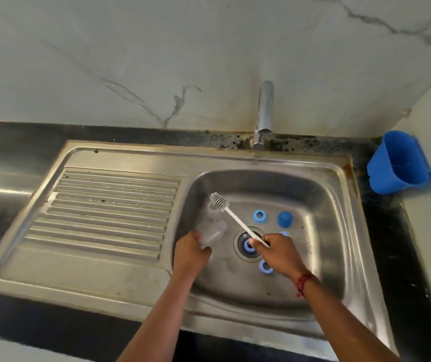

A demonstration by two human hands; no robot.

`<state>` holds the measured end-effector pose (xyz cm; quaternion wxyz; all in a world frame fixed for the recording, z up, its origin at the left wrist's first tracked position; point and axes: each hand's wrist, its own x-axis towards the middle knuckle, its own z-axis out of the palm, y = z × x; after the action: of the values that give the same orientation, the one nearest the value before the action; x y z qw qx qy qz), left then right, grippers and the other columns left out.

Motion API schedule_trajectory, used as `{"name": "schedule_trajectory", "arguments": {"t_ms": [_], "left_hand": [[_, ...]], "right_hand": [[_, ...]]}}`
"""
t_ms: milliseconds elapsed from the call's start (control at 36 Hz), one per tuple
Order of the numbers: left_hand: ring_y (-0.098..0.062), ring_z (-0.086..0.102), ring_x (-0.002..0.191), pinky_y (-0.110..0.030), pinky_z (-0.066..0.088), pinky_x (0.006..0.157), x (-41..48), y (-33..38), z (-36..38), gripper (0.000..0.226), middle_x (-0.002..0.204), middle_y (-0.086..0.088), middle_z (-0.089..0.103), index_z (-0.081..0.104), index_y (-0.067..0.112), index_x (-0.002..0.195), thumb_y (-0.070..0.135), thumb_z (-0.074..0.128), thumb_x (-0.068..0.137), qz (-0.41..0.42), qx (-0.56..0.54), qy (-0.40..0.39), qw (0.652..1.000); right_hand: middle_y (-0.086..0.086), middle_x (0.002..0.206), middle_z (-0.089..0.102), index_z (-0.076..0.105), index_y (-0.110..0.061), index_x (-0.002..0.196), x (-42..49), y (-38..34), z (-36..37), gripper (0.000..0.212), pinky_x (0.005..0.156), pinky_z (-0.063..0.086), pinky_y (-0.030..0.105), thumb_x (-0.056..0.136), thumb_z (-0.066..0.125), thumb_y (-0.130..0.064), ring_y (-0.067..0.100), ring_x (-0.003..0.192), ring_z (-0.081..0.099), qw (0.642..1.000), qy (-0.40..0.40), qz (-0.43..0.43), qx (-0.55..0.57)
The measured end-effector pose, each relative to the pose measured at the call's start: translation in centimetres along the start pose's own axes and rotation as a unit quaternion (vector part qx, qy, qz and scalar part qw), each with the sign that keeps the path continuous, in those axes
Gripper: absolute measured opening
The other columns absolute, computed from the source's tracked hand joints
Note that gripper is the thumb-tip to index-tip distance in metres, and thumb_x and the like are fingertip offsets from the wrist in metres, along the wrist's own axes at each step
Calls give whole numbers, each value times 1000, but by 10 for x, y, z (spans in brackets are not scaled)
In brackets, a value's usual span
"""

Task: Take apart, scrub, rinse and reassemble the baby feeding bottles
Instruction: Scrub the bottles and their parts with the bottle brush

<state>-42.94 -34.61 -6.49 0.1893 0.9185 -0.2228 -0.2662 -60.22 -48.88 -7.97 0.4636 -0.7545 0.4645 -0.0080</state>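
The left hand [192, 250] has its fingers curled round a clear bottle [213, 232] low in the sink [313, 194]. The right hand [277, 248] has its fingers clamped on the handle of a white brush [238, 223], whose bristle head hovers just beyond the bottle. A blue ring [259, 216] and a blue cap [285, 219] lie beyond the right fingers.

left hand [192, 248] grips clear bottle [213, 235]; right hand [277, 246] holds brush [235, 219] over sink [313, 184].

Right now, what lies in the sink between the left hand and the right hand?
In the head view, the sink drain, with a blue ring resting on it, lies between left hand and right hand.
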Motion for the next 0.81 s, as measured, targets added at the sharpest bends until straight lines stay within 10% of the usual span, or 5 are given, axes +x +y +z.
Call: {"name": "schedule_trajectory", "arguments": {"t_ms": [167, 444, 806], "left_hand": [[-30, 59, 114, -36, 51, 91, 4, 6, 16, 57, 121, -10, 59, 53, 15, 125, 32, 75, 75, 19, 80, -51, 995], [-28, 61, 115, -36, 52, 92, 12, 10, 31, 57, 126, -9, 54, 44, 16, 129, 36, 73, 84, 18, 238, -77, 968], [-31, 65, 111, -31, 51, 87, 2, 15, 0, 63, 118, -13, 68, 59, 3, 121, 44, 75, 75, -52, 143, -38, 988]], "right_hand": [[-7, 50, 43, 42, -19, 53, -13, -8, -17, 50, 44, 35, 11, 94, 63, -38, 1, 40, 44, 1000, 18, -6, -9], [-4, 55, 46, 41, -20, 55, -9, 2, -20, 50, 50, 32, 20, 92, 63, -44, 8, 51, 40, 999, 8, 12, -35], [-9, 50, 44, 42, -23, 53, -21, -7, -19, 48, 47, 35, 14, 92, 64, -39, 2, 43, 44, 1000, -4, 20, 2]]}}
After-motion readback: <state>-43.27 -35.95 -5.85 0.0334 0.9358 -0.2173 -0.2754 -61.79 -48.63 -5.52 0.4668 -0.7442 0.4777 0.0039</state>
